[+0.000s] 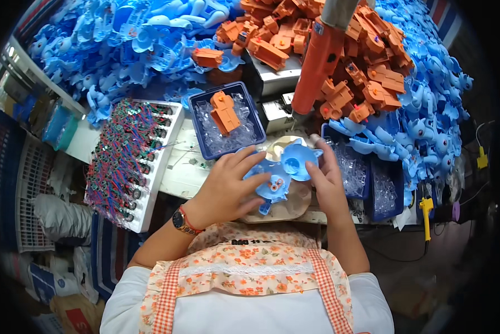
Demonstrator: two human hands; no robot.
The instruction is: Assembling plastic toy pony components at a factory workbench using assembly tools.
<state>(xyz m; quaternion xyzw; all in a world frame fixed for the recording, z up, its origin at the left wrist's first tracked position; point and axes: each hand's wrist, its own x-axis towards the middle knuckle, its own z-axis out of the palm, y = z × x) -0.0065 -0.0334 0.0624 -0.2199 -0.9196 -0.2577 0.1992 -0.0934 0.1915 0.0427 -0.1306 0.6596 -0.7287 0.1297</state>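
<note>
Blue plastic toy shell (pixel 298 160) sits between the hands, its right edge pinched by the right hand's (pixel 329 185) curved fingers; the left hand's (pixel 228 179) fingers spread over its lower left part, their grip unclear. Forearms reach up from below, with an orange-red power screwdriver (pixel 315 69) hanging just beyond and a navy bin (pixel 251 111) near the left hand.

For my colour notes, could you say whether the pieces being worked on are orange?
No, the upper piece and the lower piece are mainly blue.
</note>
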